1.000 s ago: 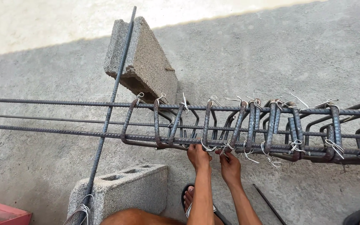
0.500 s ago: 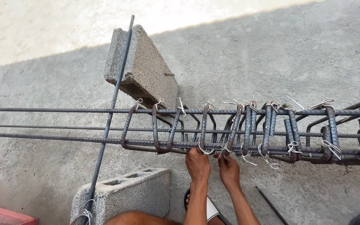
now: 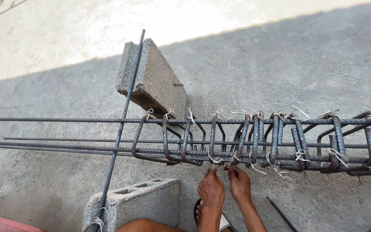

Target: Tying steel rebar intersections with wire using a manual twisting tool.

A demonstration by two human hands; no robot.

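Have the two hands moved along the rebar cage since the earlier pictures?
No. The left hand and right hand stay at the same stirrups of the rebar cage, right of the lower concrete block; only the camera shifted.

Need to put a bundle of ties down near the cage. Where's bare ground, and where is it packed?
Bare concrete lies beyond the cage, right of the tilted block, and on the near left, between the long bars and the lower block. Crowded: the near edge where left hand and right hand work the wire ties, with feet and a loose rod below.
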